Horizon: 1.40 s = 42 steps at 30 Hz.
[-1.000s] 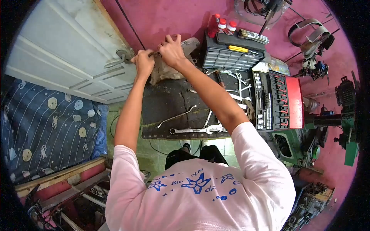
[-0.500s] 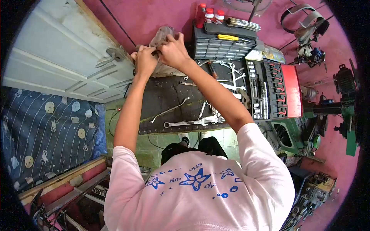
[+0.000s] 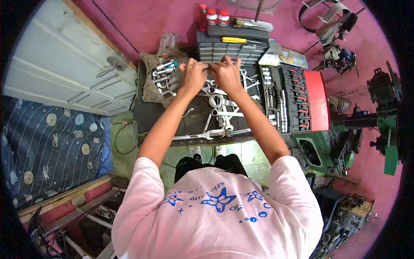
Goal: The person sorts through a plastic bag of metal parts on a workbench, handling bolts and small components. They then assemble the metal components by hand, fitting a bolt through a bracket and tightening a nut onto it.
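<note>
My left hand point(image 3: 195, 79) and my right hand point(image 3: 227, 77) are close together above the workbench, just in front of a small-parts drawer cabinet point(image 3: 233, 52). The fingers of both are curled in a pinch, with a small dark thing seeming to show between them; its kind is hidden. Left of my left hand, a crumpled bag point(image 3: 150, 91) lies spread with several shiny sockets and metal tools point(image 3: 161, 75) on it. Below my hands lie combination wrenches, among them a large ring-ended wrench point(image 3: 216, 100) and a long wrench point(image 3: 208, 135) along the front edge.
An open socket set case point(image 3: 317, 97) with a red side stands on the right. Red and white bottles point(image 3: 211, 17) and a yellow-handled tool point(image 3: 233, 39) sit on the cabinet. A door point(image 3: 64, 56) is at left; green machinery point(image 3: 315, 151) stands at right.
Both hands have moved right, away from the bag, to in front of the drawer cabinet. The bag now lies open, with sockets and tools showing. The view has shifted slightly.
</note>
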{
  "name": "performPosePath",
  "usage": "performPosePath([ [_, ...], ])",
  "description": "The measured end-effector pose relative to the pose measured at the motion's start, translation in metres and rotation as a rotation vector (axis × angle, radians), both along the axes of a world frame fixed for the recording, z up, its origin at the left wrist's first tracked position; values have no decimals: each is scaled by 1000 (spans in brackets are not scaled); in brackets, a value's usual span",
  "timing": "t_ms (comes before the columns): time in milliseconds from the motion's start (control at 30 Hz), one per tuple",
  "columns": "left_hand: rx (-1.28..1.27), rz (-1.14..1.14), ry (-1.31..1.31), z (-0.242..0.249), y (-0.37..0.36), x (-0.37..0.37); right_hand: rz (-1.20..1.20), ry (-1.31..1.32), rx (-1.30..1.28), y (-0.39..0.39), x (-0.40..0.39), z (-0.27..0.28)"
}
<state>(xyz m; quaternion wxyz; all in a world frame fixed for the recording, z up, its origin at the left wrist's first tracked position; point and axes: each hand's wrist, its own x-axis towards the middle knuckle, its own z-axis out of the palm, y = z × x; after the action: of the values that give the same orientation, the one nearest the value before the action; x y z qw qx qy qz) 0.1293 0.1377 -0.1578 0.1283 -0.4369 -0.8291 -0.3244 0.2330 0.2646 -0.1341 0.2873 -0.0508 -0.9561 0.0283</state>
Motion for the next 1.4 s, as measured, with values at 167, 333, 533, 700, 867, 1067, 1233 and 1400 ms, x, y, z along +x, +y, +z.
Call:
performPosePath([
  [167,-120,-74,-43,-22,58,37,-149,-80,17,42,43,-23],
  [333,-200,-159,6,-53,119,66,-234,-147,-46,91,81,-55],
  [533,-154,-218,-60,-86,169,81,-347,-250,-63,147,103,-103],
  [700,-194,-211,-11,-104,195,76,-297,-324,71,176,89,-116],
  [867,-238,-195,-4,-110,198,76,-253,-463,33,187,78,-120],
  [1067,-285,-179,7,-104,197,78,-186,-427,-25,192,76,-122],
  [1233,-165,-156,-52,-108,195,78,-183,-325,86,188,81,-113],
  [1400,-103,-114,-121,-97,192,85,-184,-251,144,191,84,-91],
])
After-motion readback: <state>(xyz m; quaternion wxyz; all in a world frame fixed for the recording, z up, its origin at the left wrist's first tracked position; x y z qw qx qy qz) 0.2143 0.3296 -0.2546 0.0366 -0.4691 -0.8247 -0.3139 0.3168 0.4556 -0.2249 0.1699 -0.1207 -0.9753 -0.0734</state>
